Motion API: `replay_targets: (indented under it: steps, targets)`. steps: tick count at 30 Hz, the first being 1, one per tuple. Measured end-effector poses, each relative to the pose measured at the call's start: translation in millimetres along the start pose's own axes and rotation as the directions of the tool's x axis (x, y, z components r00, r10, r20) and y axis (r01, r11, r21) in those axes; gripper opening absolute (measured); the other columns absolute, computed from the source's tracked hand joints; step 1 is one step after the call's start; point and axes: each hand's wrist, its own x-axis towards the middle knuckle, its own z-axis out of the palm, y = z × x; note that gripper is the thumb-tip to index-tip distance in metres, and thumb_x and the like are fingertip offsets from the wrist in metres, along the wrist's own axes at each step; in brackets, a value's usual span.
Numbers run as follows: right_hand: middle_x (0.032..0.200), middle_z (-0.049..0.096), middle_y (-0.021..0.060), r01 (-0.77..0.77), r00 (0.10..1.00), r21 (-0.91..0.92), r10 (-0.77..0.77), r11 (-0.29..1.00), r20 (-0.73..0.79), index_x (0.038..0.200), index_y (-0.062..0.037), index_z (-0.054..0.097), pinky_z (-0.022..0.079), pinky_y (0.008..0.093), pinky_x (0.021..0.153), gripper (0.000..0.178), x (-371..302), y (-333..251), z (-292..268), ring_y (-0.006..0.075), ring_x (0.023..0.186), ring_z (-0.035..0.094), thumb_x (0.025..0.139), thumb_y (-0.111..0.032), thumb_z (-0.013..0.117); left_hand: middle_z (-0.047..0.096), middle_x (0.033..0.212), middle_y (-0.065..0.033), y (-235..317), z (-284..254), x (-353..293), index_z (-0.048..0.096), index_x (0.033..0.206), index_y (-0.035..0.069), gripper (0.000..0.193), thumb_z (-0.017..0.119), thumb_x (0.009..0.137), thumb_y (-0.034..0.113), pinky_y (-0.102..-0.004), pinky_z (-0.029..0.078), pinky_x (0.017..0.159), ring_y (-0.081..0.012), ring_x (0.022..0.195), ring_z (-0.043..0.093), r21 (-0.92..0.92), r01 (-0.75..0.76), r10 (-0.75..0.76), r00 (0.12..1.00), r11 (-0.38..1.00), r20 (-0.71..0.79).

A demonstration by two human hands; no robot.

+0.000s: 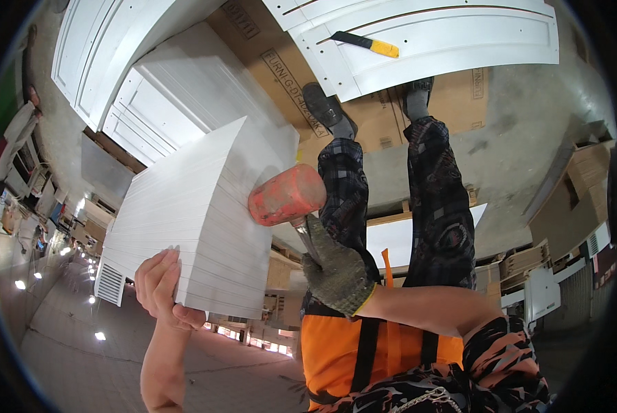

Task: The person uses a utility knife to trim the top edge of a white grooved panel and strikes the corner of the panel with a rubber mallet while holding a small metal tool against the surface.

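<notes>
Hands [158, 286]: left on white stack's edge [212, 205]

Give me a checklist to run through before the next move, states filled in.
1. Grip on the red mallet: ok, held in the gloved right hand.
2. Hold on the white boxy piece: ok, left hand at its corner.
3. Protection on the left hand: not ok, bare.
4. Space between left hand and red mallet: ok, apart.
5. Red mallet touching the white boxy piece: cannot tell.
6. Yellow-and-black knife away from both hands: ok, on a white panel.
</notes>
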Motion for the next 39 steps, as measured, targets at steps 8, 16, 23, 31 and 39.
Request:
replay_targets:
  steps: [8, 16, 23, 31, 39]
  targets:
    - [0.083, 0.064, 0.0173, 0.226, 0.974, -0.02, -0.226, 0.974, 0.027, 0.135, 0.0031, 0.049, 0.051, 0.0444, 0.055, 0.056, -43.8, -14.6, -5.4, 0.0346, 0.064, 0.065, 0.082, -0.003, 0.069, 0.069, 0.099, -0.0243, -1.0, 1.9, 0.9, 0.057, 0.113, -0.002, 0.047, 0.027, 0.104, 0.034, -0.0484, 0.056, 0.074, -0.0407, 0.084, 0.067, -0.004, -0.015, 0.015, 1.0, 1.0, -0.024]
    - [0.082, 0.063, 0.014, 0.399, 0.917, -0.112, -0.399, 0.91, 0.02, 0.133, 0.0035, 0.05, 0.047, 0.0427, 0.049, 0.052, -42.5, -16.1, -8.1, 0.0295, 0.062, 0.063, 0.086, -0.012, 0.067, 0.07, 0.098, -0.0208, -0.6, 3.4, 0.7, 0.06, 0.107, -0.001, 0.044, 0.033, 0.099, 0.033, -0.045, 0.054, 0.07, -0.0369, 0.08, 0.068, -0.005, -0.019, 0.019, 0.998, 1.0, -0.068]
    - [0.081, 0.062, 0.0123, 0.451, 0.891, -0.106, -0.441, 0.886, 0.106, 0.139, 0.005, 0.044, 0.047, 0.0418, 0.049, 0.06, -45.5, -14.5, -7.2, 0.0281, 0.061, 0.062, 0.087, -0.014, 0.065, 0.07, 0.098, -0.0209, -0.3, 8.1, 1.1, 0.06, 0.106, -0.001, 0.044, 0.034, 0.099, 0.033, -0.0456, 0.054, 0.071, -0.0374, 0.08, 0.068, -0.01, -0.011, 0.01, 0.997, 1.0, -0.078]
    - [0.09, 0.066, 0.0193, 0.36, 0.926, -0.151, -0.373, 0.92, -0.064, 0.141, 0.0036, 0.04, 0.051, 0.0439, 0.053, 0.056, 29.3, -7.2, -57.5, 0.0344, 0.064, 0.065, 0.091, -0.012, 0.06, 0.069, 0.099, -0.0224, -0.5, -1.6, 2.9, 0.059, 0.107, -0.001, 0.046, 0.03, 0.102, 0.034, -0.0484, 0.054, 0.076, -0.0399, 0.085, 0.067, 0.006, -0.007, 0.008, 0.999, 1.0, -0.047]
    - [0.13, 0.058, 0.0246, 0.127, 0.628, -0.725, -0.621, 0.676, -0.469, 0.138, -0.0028, 0.048, 0.059, 0.0432, 0.077, 0.048, 195.0, 58.7, -240.9, 0.0382, 0.101, 0.068, 0.096, -0.022, 0.061, 0.069, 0.099, -0.0228, -0.8, 1.1, -4.0, 0.058, 0.109, -0.001, 0.045, 0.03, 0.101, 0.033, -0.0489, 0.054, 0.075, -0.0399, 0.084, 0.067, 0.013, 0.007, -0.007, 0.999, 1.0, -0.032]
